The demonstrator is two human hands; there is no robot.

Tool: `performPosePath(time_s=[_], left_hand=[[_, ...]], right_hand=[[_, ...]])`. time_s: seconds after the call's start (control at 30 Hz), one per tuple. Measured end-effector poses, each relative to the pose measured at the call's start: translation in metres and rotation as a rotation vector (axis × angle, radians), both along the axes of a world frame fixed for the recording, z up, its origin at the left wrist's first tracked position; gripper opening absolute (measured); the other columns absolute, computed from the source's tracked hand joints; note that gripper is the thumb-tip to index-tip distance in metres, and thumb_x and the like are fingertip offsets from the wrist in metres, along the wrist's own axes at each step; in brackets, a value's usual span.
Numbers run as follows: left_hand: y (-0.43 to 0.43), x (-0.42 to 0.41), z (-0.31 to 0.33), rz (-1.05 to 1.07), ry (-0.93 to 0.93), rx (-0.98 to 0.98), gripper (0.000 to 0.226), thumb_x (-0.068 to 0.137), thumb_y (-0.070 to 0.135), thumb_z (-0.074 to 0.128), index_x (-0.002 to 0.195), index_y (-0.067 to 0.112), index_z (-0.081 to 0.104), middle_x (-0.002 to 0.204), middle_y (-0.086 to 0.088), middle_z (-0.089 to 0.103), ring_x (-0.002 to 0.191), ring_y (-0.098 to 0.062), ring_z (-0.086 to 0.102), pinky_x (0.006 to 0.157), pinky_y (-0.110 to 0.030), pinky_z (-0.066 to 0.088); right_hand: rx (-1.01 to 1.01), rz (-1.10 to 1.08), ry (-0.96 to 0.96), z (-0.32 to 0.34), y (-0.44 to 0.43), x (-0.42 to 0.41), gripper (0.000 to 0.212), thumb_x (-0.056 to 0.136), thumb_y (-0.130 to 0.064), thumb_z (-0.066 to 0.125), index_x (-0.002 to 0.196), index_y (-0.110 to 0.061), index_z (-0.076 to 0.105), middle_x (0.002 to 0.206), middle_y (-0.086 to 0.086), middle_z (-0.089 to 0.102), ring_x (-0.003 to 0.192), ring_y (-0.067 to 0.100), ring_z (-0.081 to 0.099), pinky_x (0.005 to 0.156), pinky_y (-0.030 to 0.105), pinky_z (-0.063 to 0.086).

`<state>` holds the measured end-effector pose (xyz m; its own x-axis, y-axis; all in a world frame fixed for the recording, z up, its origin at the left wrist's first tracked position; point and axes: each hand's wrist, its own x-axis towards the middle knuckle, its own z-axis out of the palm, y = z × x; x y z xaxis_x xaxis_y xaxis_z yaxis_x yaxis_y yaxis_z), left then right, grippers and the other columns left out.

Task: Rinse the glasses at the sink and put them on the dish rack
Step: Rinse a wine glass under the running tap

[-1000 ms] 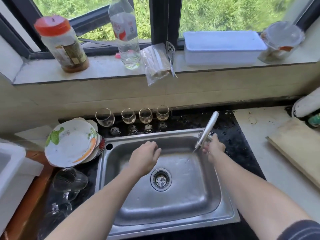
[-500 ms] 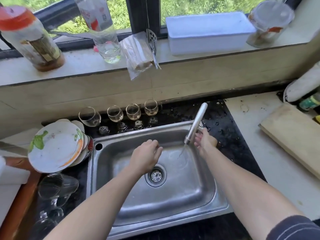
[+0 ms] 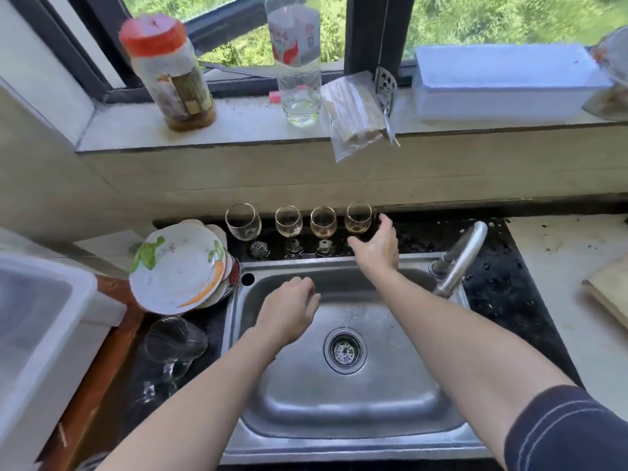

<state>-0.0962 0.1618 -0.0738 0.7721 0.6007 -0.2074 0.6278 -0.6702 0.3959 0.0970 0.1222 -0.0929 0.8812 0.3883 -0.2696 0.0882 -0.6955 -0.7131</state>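
Several stemmed glasses stand in a row on the black counter behind the steel sink [image 3: 401, 433]; the rightmost glass [image 3: 358, 217] holds a little yellowish liquid. My right hand [image 3: 377, 248] reaches over the sink's back rim, fingers spread and open, just right of and below that glass, thumb toward its stem, apart from it. Over the left of the basin hovers my left hand [image 3: 289, 312], loosely curled and holding nothing. The faucet [image 3: 460, 261] slants over the sink's right side. Two clear glasses [image 3: 173, 345] lie on their sides left of the sink.
A stack of painted plates [image 3: 176, 266] leans at the sink's back-left corner. A white tub [image 3: 40, 334] sits far left. The windowsill carries a red-lidded jar [image 3: 170, 73], a plastic bottle [image 3: 299, 59], a bagged packet [image 3: 353, 110] and a white box [image 3: 506, 79]. A wooden board [image 3: 611, 290] lies right.
My right hand left the faucet and moved left and back toward the rightmost glass. The water stream seen earlier no longer shows. My left hand stayed over the basin.
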Motion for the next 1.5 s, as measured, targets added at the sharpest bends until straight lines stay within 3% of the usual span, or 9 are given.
performPosePath(time_s=[0.23, 0.5, 0.63, 0.87, 1.03, 1.13, 1.27, 1.4, 1.5], left_hand=[[0.013, -0.026, -0.017, -0.014, -0.021, -0.020, 0.024, 0.098, 0.034, 0.042, 0.104, 0.015, 0.055, 0.101, -0.001, 0.057, 0.095, -0.022, 0.053, 0.073, -0.036, 0.044], [0.022, -0.024, -0.021, -0.068, -0.037, -0.055, 0.023, 0.097, 0.032, 0.043, 0.106, 0.014, 0.054, 0.101, -0.002, 0.056, 0.095, -0.023, 0.054, 0.074, -0.037, 0.046], [0.012, -0.015, -0.029, -0.063, 0.001, -0.118, 0.026, 0.096, 0.031, 0.047, 0.115, 0.015, 0.051, 0.110, -0.002, 0.055, 0.100, -0.025, 0.056, 0.078, -0.036, 0.046], [-0.040, 0.007, -0.069, 0.004, 0.074, -0.438, 0.039, 0.098, 0.028, 0.046, 0.132, 0.011, 0.048, 0.132, -0.011, 0.055, 0.119, -0.027, 0.052, 0.094, -0.032, 0.041], [-0.073, 0.034, -0.067, 0.504, -0.068, -1.175, 0.025, 0.101, 0.031, 0.039, 0.113, 0.013, 0.052, 0.100, -0.014, 0.053, 0.077, -0.027, 0.053, 0.062, -0.032, 0.046], [-0.087, 0.044, -0.064, 0.689, -0.173, -1.458, 0.014, 0.102, 0.023, 0.040, 0.101, 0.012, 0.048, 0.090, -0.017, 0.053, 0.076, -0.033, 0.060, 0.072, -0.045, 0.055], [-0.094, 0.052, -0.064, 0.828, -0.272, -1.470, 0.014, 0.100, 0.011, 0.039, 0.086, 0.013, 0.043, 0.069, -0.013, 0.047, 0.056, -0.023, 0.051, 0.051, -0.029, 0.044], [-0.090, 0.045, -0.065, 0.780, -0.120, -1.448, 0.025, 0.099, 0.025, 0.039, 0.075, 0.018, 0.040, 0.060, -0.006, 0.035, 0.046, -0.014, 0.029, 0.047, -0.021, 0.022], [-0.093, 0.045, -0.064, 0.793, -0.172, -1.399, 0.015, 0.099, 0.023, 0.043, 0.086, 0.017, 0.047, 0.064, -0.009, 0.045, 0.051, -0.017, 0.037, 0.049, -0.023, 0.028]], right_hand=[[-0.125, 0.097, -0.059, -0.001, 0.046, 0.022, 0.072, 0.079, -0.033, 0.078, 0.140, -0.023, 0.043, 0.137, 0.007, 0.051, 0.126, 0.030, 0.049, 0.095, 0.040, 0.045], [0.166, -0.053, -0.120, 0.023, -0.013, -0.016, 0.060, 0.071, -0.039, 0.081, 0.124, -0.027, 0.053, 0.119, -0.005, 0.062, 0.106, 0.018, 0.060, 0.090, 0.034, 0.047], [0.140, -0.043, 0.032, 0.021, -0.067, -0.057, 0.054, 0.069, -0.044, 0.082, 0.115, -0.028, 0.057, 0.102, -0.011, 0.064, 0.090, 0.009, 0.061, 0.081, 0.033, 0.050], [0.092, -0.222, 0.204, -0.011, -0.148, -0.059, 0.059, 0.065, -0.050, 0.084, 0.111, -0.022, 0.059, 0.099, -0.005, 0.064, 0.094, 0.015, 0.062, 0.088, 0.040, 0.053], [0.128, -0.194, 0.248, -0.010, -0.158, -0.036, 0.061, 0.056, -0.060, 0.084, 0.096, -0.020, 0.062, 0.093, -0.001, 0.066, 0.087, 0.020, 0.066, 0.080, 0.045, 0.057], [0.149, -0.169, 0.347, -0.004, -0.158, -0.031, 0.057, 0.062, -0.056, 0.084, 0.096, -0.017, 0.060, 0.096, 0.001, 0.066, 0.086, 0.020, 0.068, 0.071, 0.039, 0.058], [0.147, 0.002, 0.459, 0.003, -0.165, -0.019, 0.047, 0.069, -0.042, 0.085, 0.102, -0.018, 0.060, 0.100, 0.002, 0.068, 0.090, 0.021, 0.069, 0.061, 0.031, 0.052], [0.159, 0.350, 0.503, 0.013, -0.170, -0.001, 0.062, 0.073, -0.016, 0.085, 0.127, -0.026, 0.056, 0.109, -0.006, 0.059, 0.090, 0.013, 0.060, 0.063, 0.026, 0.050], [0.097, 0.356, 0.459, 0.018, -0.164, 0.006, 0.050, 0.065, -0.031, 0.090, 0.103, -0.016, 0.062, 0.098, 0.005, 0.067, 0.072, 0.017, 0.067, 0.057, 0.028, 0.051]])
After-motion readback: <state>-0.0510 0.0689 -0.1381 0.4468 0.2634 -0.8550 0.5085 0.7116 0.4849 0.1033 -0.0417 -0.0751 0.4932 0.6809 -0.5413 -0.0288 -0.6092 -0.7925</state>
